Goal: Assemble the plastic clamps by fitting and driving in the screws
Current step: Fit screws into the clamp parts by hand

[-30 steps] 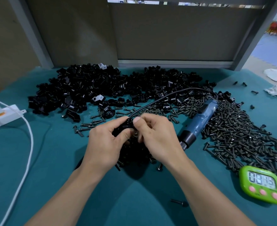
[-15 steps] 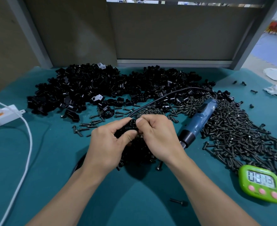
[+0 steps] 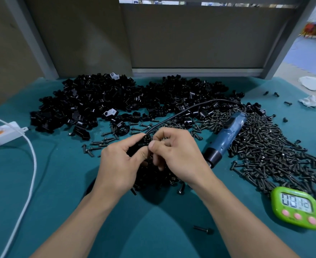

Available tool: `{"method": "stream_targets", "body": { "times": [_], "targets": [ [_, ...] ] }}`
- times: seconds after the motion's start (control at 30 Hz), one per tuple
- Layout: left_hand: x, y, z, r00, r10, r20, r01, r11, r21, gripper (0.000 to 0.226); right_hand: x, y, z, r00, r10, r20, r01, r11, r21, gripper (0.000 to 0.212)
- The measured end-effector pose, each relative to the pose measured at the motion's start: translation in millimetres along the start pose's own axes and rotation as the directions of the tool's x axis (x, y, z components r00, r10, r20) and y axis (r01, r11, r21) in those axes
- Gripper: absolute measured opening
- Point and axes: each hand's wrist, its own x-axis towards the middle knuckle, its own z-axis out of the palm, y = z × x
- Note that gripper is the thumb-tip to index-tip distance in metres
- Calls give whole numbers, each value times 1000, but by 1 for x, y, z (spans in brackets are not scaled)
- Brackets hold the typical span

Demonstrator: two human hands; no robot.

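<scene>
Both hands hold one black clamp (image 3: 144, 143), left hand (image 3: 120, 164) gripping, right hand (image 3: 177, 155) pinching at its hole; a crooked screw could drop into the pile (image 3: 153, 180) at 6 o'clock.

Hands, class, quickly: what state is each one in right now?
Left hand: closed, gripping the black clamp.
Right hand: closed, pinching the same clamp's end; any screw is hidden.

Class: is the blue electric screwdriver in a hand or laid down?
Laid down. The blue electric screwdriver lies on its side on the table; the left hand, holding a clamp, and right hand are off it.
</scene>
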Motion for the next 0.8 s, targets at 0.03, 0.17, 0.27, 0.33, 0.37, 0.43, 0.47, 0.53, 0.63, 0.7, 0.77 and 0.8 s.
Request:
{"method": "stream_targets", "body": {
  "times": [0.03, 0.17, 0.27, 0.33, 0.37, 0.43, 0.47, 0.53, 0.63, 0.7, 0.77, 0.8],
  "targets": [
    [-1, 1, 0, 1000, 0, 16, 0, 1000, -6, 38, 0, 2, 1, 1000, -8, -19, 7, 999, -45, 37],
    [-2, 4, -1, 998, 28, 61, -28, 1000, -11, 39, 0, 4, 3, 996, -13, -91, -1, 988, -151, 53],
    [1, 1, 0, 998, 45, 46, -46, 999, 17, 42, 1, 0, -2, 999, -4, -42, 3, 999, -42, 28],
    [0, -3, 0, 999, 2, 42, -2, 1000, -1, 40, 1, 0, -1, 999, -6, -32, 3, 996, -89, 30],
    [-1, 0, 1, 999, -13, 49, 14, 1000, -14, 40, 0, 1, 1, 999, -5, -49, -2, 991, -131, 37],
    [-2, 2, 0, 998, -6, 60, 7, 1000, -16, 39, -1, 1, 3, 996, 2, -86, -16, 986, -164, 47],
    [-1, 1, 0, 998, 17, 56, -17, 1000, -8, 43, -1, 1, 2, 996, -5, -84, -8, 987, -158, 45],
    [1, 3, -1, 1000, 20, 24, -20, 1000, 4, 44, -2, -2, -3, 999, -10, -45, 5, 992, -125, 24],
    [1, 1, 0, 999, -47, 2, 47, 999, 8, 42, 0, -1, -4, 999, 14, -38, -19, 990, -140, 22],
    [-1, 0, 0, 998, -58, 25, 58, 998, 4, 42, -1, 1, 2, 998, 11, -69, -24, 982, -190, 39],
    [-2, 0, 0, 999, -43, 32, 43, 999, 17, 41, -2, 2, 6, 995, 5, -101, -26, 978, -206, 47],
    [-1, -1, 0, 999, -41, 25, 41, 999, 21, 41, -2, 1, 5, 994, -4, -114, -18, 981, -194, 45]
  ]
}}
